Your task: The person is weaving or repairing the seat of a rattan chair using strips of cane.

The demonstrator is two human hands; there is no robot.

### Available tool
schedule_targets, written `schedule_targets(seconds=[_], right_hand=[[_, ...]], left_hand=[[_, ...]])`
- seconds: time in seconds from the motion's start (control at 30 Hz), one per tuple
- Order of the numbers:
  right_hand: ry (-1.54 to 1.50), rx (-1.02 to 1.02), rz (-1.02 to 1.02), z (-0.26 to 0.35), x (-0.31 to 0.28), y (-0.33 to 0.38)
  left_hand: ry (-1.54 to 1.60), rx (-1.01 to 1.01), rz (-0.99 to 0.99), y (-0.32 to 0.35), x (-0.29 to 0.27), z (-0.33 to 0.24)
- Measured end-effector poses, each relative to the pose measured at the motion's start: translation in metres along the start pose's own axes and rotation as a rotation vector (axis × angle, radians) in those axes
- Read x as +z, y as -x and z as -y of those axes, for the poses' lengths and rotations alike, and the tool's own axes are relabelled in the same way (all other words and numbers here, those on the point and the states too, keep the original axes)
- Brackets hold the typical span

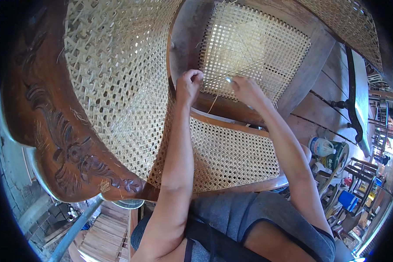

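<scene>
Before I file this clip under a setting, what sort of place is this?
Probably a furniture repair or caning workshop. Both hands work a cane strand at a half-woven cane seat panel in a wooden frame; a carved chair back with woven cane stands beside it, and chairs and containers crowd the floor at right.

Cane seat panel (253,48): pale open square weave, partly woven, set in a dark wooden frame (312,61), tilted. Loose cane strand (213,104) is hung from the near edge, over the frame rail.
</scene>
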State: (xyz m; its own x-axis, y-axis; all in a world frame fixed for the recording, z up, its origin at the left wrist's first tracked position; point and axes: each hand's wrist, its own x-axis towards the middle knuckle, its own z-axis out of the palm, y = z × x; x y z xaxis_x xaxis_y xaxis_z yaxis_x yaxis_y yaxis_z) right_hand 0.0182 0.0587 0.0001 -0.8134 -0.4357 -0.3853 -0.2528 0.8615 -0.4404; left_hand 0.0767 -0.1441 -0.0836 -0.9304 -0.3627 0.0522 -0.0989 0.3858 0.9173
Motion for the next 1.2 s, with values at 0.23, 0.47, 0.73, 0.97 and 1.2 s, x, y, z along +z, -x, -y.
schedule_targets(seconds=[0.23, 0.47, 0.73, 0.97, 1.2], right_hand=[[0.237, -0.128, 0.056, 0.013, 0.017, -0.034], [0.291, -0.071, 0.083, 0.046, 0.017, -0.042], [0.329, -0.073, 0.094, 0.052, 0.021, -0.046], [0.319, -0.069, 0.068, 0.048, 0.021, -0.045], [0.369, -0.032, 0.196, 0.061, 0.008, -0.046]], left_hand=[[-0.018, 0.078, -0.003, -0.003, 0.007, 0.007], [-0.032, 0.123, -0.010, 0.000, 0.014, 0.031], [-0.033, -0.018, -0.001, 0.000, 0.017, 0.008], [0.034, 0.010, -0.028, 0.000, 0.021, 0.010], [0.084, -0.043, -0.001, -0.005, 0.017, 0.010]])
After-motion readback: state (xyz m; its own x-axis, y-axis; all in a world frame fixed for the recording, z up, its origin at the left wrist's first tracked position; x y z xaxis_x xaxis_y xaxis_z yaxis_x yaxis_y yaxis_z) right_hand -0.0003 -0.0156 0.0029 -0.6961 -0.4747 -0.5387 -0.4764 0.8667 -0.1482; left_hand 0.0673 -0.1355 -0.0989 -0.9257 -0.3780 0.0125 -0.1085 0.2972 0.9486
